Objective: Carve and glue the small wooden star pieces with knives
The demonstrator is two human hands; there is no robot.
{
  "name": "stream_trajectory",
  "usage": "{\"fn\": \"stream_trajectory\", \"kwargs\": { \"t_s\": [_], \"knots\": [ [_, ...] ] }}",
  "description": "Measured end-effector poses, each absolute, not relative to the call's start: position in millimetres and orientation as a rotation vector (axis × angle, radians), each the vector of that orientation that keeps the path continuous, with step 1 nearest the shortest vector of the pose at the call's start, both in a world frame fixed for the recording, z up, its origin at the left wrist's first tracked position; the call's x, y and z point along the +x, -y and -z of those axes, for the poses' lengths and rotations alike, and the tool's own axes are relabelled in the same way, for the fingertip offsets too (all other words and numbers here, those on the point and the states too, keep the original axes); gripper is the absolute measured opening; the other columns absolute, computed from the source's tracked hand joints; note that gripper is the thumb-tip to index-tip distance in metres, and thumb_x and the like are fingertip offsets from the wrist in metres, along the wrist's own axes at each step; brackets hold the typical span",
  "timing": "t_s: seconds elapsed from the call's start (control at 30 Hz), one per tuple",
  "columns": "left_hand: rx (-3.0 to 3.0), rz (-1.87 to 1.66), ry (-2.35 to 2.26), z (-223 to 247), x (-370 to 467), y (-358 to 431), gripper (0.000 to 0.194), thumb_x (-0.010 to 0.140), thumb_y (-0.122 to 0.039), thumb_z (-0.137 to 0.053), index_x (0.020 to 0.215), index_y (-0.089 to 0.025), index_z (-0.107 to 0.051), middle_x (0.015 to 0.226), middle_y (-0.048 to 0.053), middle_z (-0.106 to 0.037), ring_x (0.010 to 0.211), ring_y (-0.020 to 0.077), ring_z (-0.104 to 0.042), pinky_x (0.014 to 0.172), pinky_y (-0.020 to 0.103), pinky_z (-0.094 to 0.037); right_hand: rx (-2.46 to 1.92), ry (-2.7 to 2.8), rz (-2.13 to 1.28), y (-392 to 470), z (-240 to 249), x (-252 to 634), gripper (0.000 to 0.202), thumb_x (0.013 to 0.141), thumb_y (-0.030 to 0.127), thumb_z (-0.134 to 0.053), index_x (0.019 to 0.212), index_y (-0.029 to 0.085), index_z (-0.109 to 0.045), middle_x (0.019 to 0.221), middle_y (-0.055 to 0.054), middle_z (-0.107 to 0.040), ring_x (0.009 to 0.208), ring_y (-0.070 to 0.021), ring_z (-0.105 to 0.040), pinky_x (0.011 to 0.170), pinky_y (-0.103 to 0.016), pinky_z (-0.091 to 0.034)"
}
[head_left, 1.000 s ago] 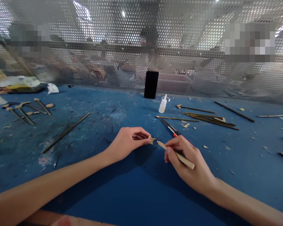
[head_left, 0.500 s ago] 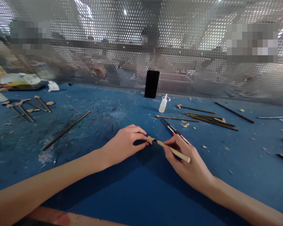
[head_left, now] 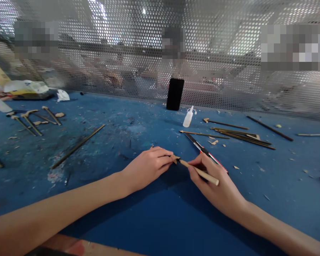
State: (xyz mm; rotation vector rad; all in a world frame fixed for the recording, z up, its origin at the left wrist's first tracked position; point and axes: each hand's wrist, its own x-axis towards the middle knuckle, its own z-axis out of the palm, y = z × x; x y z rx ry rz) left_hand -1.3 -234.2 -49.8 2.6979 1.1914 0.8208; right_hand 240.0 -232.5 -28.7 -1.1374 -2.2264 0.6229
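Observation:
My left hand [head_left: 149, 166] pinches a small tan star-shaped wooden piece [head_left: 177, 158], its fingers pressed together and covering the star's left side. From the right, my right hand [head_left: 215, 181] grips a slim tool with a pale round wooden handle [head_left: 206, 176], held like a pen. Its dark tip meets the right edge of the star; whether it is a brush or a blade I cannot tell. Just beyond the right hand lies a utility knife [head_left: 205, 151] with black and red parts, partly hidden by the fingers.
A white squeeze bottle [head_left: 188, 118] stands in front of an upright black phone [head_left: 175, 94]. Dark thin sticks [head_left: 245, 137] and wood scraps lie right. Sticks with pale wooden tops [head_left: 32, 122] and one long stick [head_left: 78, 146] are left. A perforated metal screen [head_left: 138, 71] closes the back.
My left fingers have closed together and cover more of the star, which looks turned. The tool tip stays at it. The whole view has shifted slightly.

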Motion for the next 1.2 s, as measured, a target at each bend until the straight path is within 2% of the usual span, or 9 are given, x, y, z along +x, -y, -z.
{"fn": "stream_trajectory", "kwargs": {
  "t_s": [0.13, 0.43, 0.73, 1.2],
  "knots": [
    [2.593, -0.831, -1.173, 51.7, -1.8, 231.3, 0.022, 0.103, -0.018, -0.057, 0.118, -0.018, -0.072, 0.117, 0.005, -0.076, 0.111, 0.0188, -0.07, 0.101, 0.035, -0.056, -1.078, 2.268, -0.55, 233.6, 30.5, 236.6, 0.007, 0.098, 0.024, -0.056, 0.092, 0.026, -0.054, 0.073, 0.002, -0.064, 0.057, -0.0138, -0.057, 0.055, -0.026, -0.045],
    [2.62, -0.866, -1.099, 51.3, -0.9, 225.7, 0.018, 0.102, -0.019, -0.058, 0.107, -0.014, -0.075, 0.105, 0.007, -0.078, 0.102, 0.0198, -0.071, 0.095, 0.033, -0.057, -1.079, 2.323, -0.59, 235.8, 32.2, 234.3, 0.009, 0.102, 0.024, -0.052, 0.093, 0.026, -0.05, 0.074, 0.003, -0.059, 0.055, -0.0127, -0.047, 0.054, -0.026, -0.039],
    [2.619, -0.868, -1.045, 47.0, -0.9, 224.6, 0.023, 0.105, -0.02, -0.053, 0.102, -0.013, -0.074, 0.105, 0.008, -0.077, 0.102, 0.0199, -0.07, 0.094, 0.033, -0.056, -0.999, 2.4, -0.637, 233.9, 30.8, 235.1, 0.017, 0.105, 0.023, -0.045, 0.089, 0.025, -0.042, 0.077, 0.004, -0.052, 0.062, -0.0122, -0.043, 0.06, -0.026, -0.036],
    [2.608, -0.901, -1.043, 48.7, 0.3, 224.0, 0.017, 0.101, -0.017, -0.059, 0.103, -0.012, -0.075, 0.103, 0.008, -0.077, 0.098, 0.0215, -0.07, 0.09, 0.035, -0.056, -0.95, 2.372, -0.776, 231.0, 29.5, 235.0, 0.02, 0.107, 0.023, -0.044, 0.087, 0.024, -0.039, 0.078, 0.004, -0.047, 0.065, -0.0116, -0.037, 0.062, -0.026, -0.034]
  ]
}}
